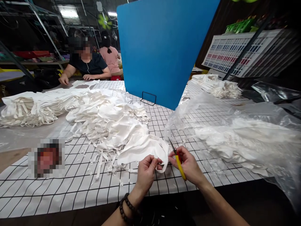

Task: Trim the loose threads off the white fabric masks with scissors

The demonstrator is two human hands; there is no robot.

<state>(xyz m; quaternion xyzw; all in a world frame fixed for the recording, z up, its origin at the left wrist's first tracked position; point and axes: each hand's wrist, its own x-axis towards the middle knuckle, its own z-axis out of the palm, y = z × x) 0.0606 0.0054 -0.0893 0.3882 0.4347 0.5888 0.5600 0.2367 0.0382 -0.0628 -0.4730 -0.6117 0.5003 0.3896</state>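
Observation:
My left hand (146, 171) pinches the edge of a white fabric piece (141, 149) at the near edge of the table. A dark bead bracelet (125, 207) circles that wrist. My right hand (188, 164) grips small thread snips with a yellow handle (180, 165); their dark blades point up toward the fabric edge, right beside my left fingers. Behind the held piece spreads a heap of white fabric pieces with straps (105, 119).
The table has a white cloth with a black grid (70, 191). Clear plastic bags of white pieces (235, 131) lie right. A blue upright board (162, 47) stands mid-table. Stacked white pieces (30, 106) lie left. Two people sit at the far left end.

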